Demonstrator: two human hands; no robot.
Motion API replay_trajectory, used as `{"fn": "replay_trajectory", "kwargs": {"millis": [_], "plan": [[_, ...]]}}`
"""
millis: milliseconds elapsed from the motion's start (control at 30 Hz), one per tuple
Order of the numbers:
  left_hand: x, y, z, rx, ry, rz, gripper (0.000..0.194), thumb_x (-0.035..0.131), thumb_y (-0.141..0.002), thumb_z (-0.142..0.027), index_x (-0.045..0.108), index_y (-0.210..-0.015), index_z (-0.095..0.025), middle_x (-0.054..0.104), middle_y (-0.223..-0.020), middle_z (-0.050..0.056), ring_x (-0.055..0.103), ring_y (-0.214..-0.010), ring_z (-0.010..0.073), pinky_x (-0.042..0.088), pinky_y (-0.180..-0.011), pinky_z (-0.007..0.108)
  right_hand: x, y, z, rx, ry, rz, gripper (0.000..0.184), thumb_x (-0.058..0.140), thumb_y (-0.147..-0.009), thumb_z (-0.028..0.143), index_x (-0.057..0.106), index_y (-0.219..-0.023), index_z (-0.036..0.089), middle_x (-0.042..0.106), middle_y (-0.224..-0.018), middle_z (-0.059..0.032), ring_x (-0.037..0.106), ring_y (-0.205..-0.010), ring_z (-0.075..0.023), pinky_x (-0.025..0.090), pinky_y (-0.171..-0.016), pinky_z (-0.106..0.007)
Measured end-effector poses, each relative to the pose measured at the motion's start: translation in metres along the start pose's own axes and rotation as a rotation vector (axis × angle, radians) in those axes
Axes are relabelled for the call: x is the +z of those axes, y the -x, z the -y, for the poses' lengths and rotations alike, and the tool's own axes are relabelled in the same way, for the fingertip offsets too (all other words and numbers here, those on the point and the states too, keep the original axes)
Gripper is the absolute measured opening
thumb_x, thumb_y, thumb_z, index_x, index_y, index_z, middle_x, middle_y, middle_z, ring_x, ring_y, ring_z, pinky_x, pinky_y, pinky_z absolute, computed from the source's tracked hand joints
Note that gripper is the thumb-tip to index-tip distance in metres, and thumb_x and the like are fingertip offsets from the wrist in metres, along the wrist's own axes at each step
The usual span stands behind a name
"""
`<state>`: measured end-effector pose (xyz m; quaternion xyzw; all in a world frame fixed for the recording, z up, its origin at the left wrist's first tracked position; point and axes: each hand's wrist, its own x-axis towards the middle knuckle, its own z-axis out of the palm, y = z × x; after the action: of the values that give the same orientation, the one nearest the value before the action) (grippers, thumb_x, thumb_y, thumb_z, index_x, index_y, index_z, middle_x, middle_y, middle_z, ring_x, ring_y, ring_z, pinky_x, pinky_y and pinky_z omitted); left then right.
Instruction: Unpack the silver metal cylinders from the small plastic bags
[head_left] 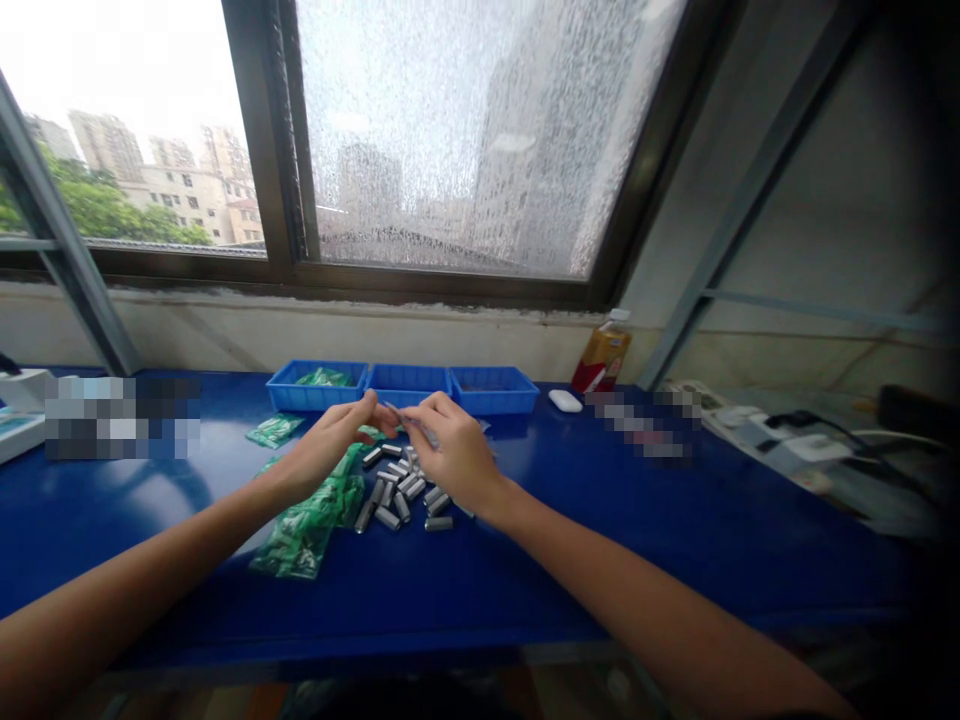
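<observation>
My left hand [346, 432] and my right hand [454, 446] meet above the blue table, fingertips nearly touching. Between them is a small clear plastic bag [409, 420], pinched from both sides; its contents cannot be made out. Directly below lie loose silvery metal cylinders [401, 490] in a scattered pile, partly covered by my right hand. Green plastic packets [307, 525] are heaped to the left of the cylinders, under my left wrist. Another green packet [274, 430] rests apart, behind my left forearm.
Three blue bins stand along the back: the left bin [279, 392] holds green packets, beside the middle bin [411, 372] and right bin [499, 398]. Right of them are a white case [565, 401] and a bottle [602, 352]. Power strips and cables [806, 440] lie at far right.
</observation>
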<state>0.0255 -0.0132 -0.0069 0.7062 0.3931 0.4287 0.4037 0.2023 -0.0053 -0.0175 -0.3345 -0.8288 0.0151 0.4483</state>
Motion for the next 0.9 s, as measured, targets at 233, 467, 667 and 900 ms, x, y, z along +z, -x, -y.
{"fn": "replay_trajectory", "kwargs": {"millis": [233,467,667,900], "plan": [[-0.001,-0.003,0.003,-0.151,0.072,-0.031,0.028,0.049,-0.08,-0.041,0.054,-0.071,-0.014,0.056,-0.072,0.002,0.051,-0.073,0.0146,0.038,-0.069,0.027,-0.001,0.004,0.004,-0.143,0.089,0.062,0.027,0.042,-0.082,0.011,0.064,-0.095,0.02,0.054,-0.085,-0.0051,0.052,-0.079,-0.0148,0.044,-0.072,-0.028],[-0.006,-0.001,-0.001,0.193,-0.343,-0.21,0.02,0.048,-0.083,-0.032,0.058,-0.081,-0.015,0.057,-0.074,0.002,0.051,-0.069,0.0137,0.039,-0.063,0.026,0.0,-0.002,0.009,0.249,-0.358,0.026,0.009,0.053,-0.074,0.02,0.061,-0.079,0.016,0.054,-0.08,-0.0031,0.052,-0.071,-0.0128,0.043,-0.062,-0.025],[-0.007,0.006,-0.001,0.725,-0.772,-0.191,0.015,0.052,-0.083,-0.019,0.062,-0.094,-0.018,0.058,-0.088,0.006,0.051,-0.084,0.0168,0.041,-0.076,0.031,-0.003,-0.011,0.003,0.816,-1.064,0.235,0.039,0.045,-0.08,0.049,0.057,-0.066,0.015,0.051,-0.057,-0.0001,0.047,-0.049,-0.01,0.032,-0.045,-0.023],[-0.004,0.003,0.007,0.652,-0.871,-0.108,0.029,0.05,-0.084,-0.022,0.053,-0.113,-0.022,0.051,-0.105,0.008,0.047,-0.098,0.0209,0.041,-0.087,0.039,-0.013,-0.018,-0.006,0.942,-1.149,0.037,0.009,0.063,-0.065,0.02,0.056,-0.069,0.016,0.05,-0.054,0.0037,0.045,-0.048,-0.0082,0.029,-0.043,-0.02]]}}
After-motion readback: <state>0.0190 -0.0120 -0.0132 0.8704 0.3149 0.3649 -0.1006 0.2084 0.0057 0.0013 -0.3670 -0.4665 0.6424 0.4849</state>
